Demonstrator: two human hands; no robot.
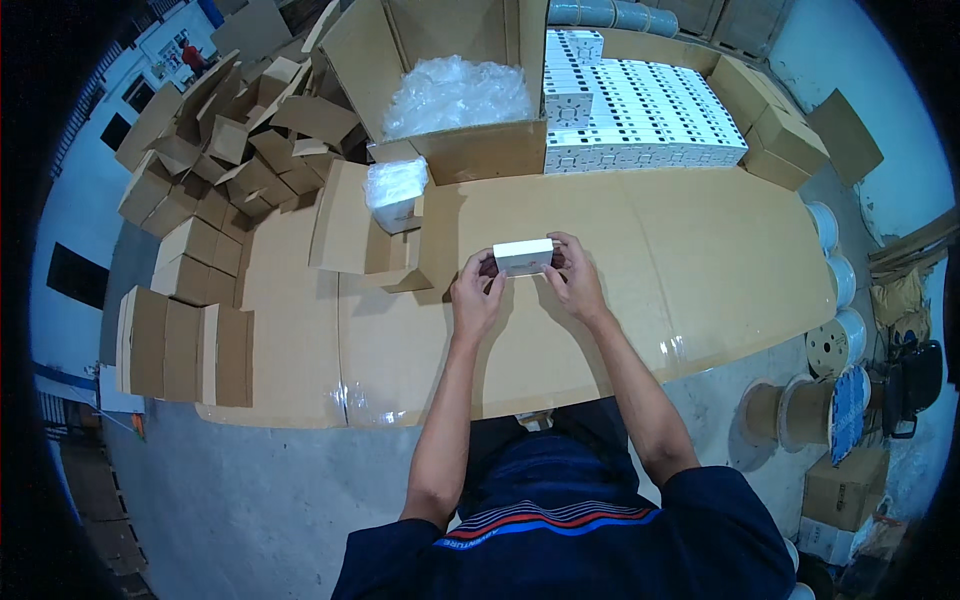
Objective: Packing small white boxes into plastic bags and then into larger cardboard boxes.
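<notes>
while held over table, small white box [523,256] spans both grips: left hand [476,298], right hand [574,282] clamped on ends.

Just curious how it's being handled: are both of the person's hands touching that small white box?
Touching. The head view shows the left hand gripping the left end of the small white box and the right hand gripping its right end, fingers wrapped over both ends.

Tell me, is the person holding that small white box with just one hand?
No, both hands grip it: the left hand holds one end of the small white box and the right hand holds the other, above the cardboard-covered table.
</notes>
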